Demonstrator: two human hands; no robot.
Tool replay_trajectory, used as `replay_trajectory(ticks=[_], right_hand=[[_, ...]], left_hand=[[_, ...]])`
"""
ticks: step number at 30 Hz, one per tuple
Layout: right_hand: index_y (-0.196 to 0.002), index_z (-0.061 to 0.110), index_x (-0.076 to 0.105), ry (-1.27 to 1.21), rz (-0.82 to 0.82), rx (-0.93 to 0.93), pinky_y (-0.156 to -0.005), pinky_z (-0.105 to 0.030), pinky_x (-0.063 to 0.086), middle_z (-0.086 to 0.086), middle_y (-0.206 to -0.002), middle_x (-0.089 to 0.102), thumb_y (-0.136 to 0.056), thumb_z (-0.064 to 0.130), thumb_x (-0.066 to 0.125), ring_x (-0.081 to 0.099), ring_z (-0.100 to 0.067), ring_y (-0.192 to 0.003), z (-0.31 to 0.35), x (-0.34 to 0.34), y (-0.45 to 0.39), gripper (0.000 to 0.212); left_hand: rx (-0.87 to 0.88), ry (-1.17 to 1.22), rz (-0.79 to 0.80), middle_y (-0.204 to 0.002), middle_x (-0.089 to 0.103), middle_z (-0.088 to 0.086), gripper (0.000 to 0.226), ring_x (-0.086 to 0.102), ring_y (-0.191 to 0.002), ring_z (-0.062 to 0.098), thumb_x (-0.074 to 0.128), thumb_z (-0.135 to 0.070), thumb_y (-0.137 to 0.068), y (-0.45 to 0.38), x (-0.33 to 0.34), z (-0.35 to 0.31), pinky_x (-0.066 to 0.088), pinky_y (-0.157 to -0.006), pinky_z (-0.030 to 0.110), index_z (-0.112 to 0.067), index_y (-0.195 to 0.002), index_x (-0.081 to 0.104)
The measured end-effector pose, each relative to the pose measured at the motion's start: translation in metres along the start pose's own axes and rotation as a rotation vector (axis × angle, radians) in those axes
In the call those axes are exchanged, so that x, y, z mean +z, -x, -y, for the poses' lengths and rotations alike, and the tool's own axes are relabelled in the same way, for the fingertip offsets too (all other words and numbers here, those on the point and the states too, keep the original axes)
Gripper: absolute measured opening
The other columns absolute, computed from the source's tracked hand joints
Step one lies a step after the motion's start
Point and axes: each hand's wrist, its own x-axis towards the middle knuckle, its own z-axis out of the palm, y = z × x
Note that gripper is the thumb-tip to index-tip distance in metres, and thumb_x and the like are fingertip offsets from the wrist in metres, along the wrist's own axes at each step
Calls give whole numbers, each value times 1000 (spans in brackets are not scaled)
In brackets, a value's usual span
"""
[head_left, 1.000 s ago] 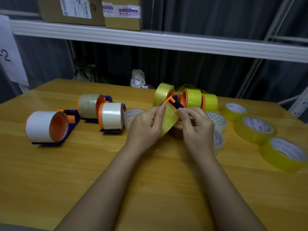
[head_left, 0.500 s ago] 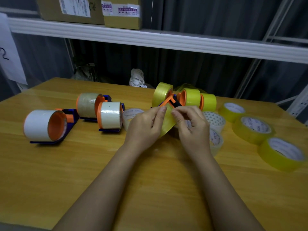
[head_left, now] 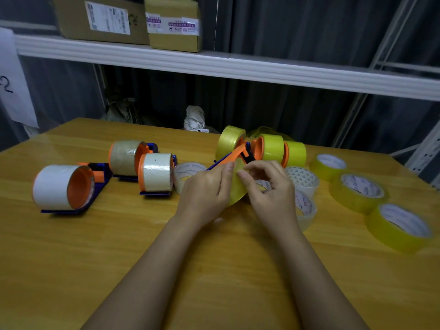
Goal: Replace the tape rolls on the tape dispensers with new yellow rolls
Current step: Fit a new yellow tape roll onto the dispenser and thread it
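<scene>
At the centre of the wooden table (head_left: 119, 246), the left hand (head_left: 204, 191) grips a yellow tape roll (head_left: 238, 186) held on edge, fingers curled round its rim, while the right hand (head_left: 269, 189) pinches at the roll's face with thumb and forefinger, apparently picking for the free tape end. Just behind them the orange-and-blue dispenser (head_left: 234, 154) already carries a yellow roll. Three dispensers to the left retain old stock: a white roll (head_left: 54, 186), a brown roll (head_left: 122, 157) and a clear-white roll (head_left: 157, 172). Spare yellow rolls (head_left: 359, 189) lie at the right. Risks noted: the film may tear or split at the pinch, re-adhere to the roll, or stick to the fingertips; a slack left grip could let the roll drop against the removed rolls (head_left: 302, 179) beside it.
</scene>
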Motion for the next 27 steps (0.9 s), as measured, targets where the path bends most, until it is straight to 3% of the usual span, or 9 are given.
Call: replay_trajectory(ticks=[3,9,12,15,19,23,27], right_hand=[[-89,21,67,-57,-14,54,-74,-15,48,6,-89,62,-86,20,71,59,-5,-84,1,-1,-2,5],[-90,26,66,4,-42,73,-73,-13,47,10,-89,64,-92,10,62,60,-2,-87,-2,-3,-2,16],[-94,26,68,-26,-57,63,-72,-21,51,8,-92,66,-92,19,58,62,-7,-87,-3,-4,-2,12],[-93,16,70,0,-33,22,-72,-15,48,4,-90,64,-87,30,65,59,-6,-83,1,-3,-1,17],[-90,18,70,3,-57,55,-73,-19,48,6,-88,65,-89,16,68,59,-6,-84,-1,-1,-1,3],[-91,19,69,30,-92,67,-72,-18,48,5,-89,67,-92,14,63,61,-10,-85,-5,-2,-2,8],[-99,25,67,-53,-49,50,-74,-16,48,7,-95,64,-89,30,63,59,-6,-85,0,-2,0,13]], left_hand=[[36,-19,-33,-48,25,-20,30,26,-36,-1,30,-32,-99,-1,-1,-3,14,-42,16,-25,-76,47],[76,-69,-48,-48,22,-19,34,24,-36,-2,30,-30,-98,0,-1,-5,11,-43,15,-23,-72,50],[87,-79,-51,-48,26,-18,38,24,-37,0,30,-29,-98,1,1,-4,12,-42,14,-18,-72,56],[77,-64,-73,-49,20,-21,39,22,-38,-5,31,-29,-98,0,1,-4,10,-44,13,-13,-75,60],[101,-100,-70,-51,34,-16,42,28,-38,1,31,-29,-98,0,1,-4,14,-42,14,-11,-77,63],[112,-120,-40,-52,39,-11,43,35,-39,10,30,-31,-99,0,3,-4,24,-38,21,-13,-78,63],[102,-95,-59,-52,36,-13,42,33,-38,8,31,-29,-98,0,0,-5,13,-42,14,-11,-77,63]])
